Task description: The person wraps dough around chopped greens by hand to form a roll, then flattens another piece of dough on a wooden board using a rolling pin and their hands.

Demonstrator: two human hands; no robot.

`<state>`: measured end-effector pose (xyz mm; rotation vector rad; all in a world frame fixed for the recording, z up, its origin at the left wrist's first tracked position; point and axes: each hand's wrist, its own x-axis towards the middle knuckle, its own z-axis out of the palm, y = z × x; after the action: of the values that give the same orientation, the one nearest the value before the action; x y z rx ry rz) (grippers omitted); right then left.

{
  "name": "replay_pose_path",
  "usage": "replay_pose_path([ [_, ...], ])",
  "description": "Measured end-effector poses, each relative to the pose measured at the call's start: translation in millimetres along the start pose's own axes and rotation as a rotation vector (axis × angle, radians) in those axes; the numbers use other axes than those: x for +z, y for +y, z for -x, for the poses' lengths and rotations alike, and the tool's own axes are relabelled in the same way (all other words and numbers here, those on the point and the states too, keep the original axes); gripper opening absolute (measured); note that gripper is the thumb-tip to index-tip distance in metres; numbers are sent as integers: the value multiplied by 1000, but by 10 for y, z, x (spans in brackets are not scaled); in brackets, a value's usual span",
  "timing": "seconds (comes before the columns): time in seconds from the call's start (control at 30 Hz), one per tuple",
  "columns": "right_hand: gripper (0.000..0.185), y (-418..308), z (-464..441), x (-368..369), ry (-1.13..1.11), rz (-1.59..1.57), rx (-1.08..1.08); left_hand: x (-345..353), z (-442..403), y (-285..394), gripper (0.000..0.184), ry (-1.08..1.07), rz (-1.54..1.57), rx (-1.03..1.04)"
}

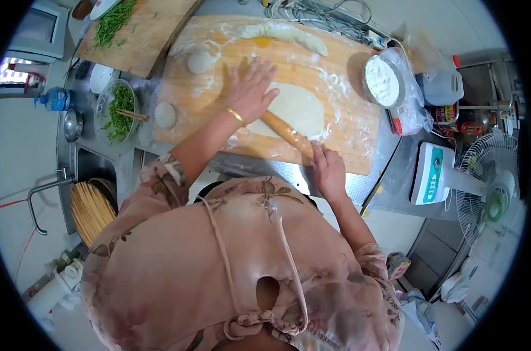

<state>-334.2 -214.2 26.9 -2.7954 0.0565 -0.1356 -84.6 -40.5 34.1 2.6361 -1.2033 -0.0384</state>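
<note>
A flattened sheet of dough point(300, 108) lies on a floured wooden board point(354, 131). Across its near side a wooden rolling pin point(286, 133) rests at a slant. My left hand point(252, 90), with a gold bracelet at the wrist, is open, its fingers stretched out; its palm covers the pin's far left end. At the near right end, my right hand point(328, 169) has its fingers closed on the pin. Two round pieces of dough, one farther back point(200, 62) and one nearer point(165, 116), sit left of the sheet. A long dough roll point(289, 36) lies along the board's back.
On the right stand a bowl of flour point(383, 82), a scale point(432, 172) and a fan point(492, 190). To the left are a glass bowl of chopped greens point(118, 114) with chopsticks, a second cutting board point(145, 38) and a sink point(95, 165). Cables point(321, 11) run behind the board.
</note>
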Motion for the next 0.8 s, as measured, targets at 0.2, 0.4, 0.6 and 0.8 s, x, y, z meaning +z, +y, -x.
replay_pose_path([
  [0.2, 54, -32, 115, 27, 4, 79, 2, 239, 178, 114, 63, -143, -40, 89],
  [0.4, 63, -162, 215, 108, -35, -113, -84, 195, 891, -117, 64, -67, 55, 74],
  [0.6, 59, -39, -133, 66, 71, -22, 48, 74, 482, -201, 63, 9, 30, -49],
  [0.8, 64, -196, -198, 285, 11, -61, -55, 99, 366, -52, 62, -119, -16, -26],
])
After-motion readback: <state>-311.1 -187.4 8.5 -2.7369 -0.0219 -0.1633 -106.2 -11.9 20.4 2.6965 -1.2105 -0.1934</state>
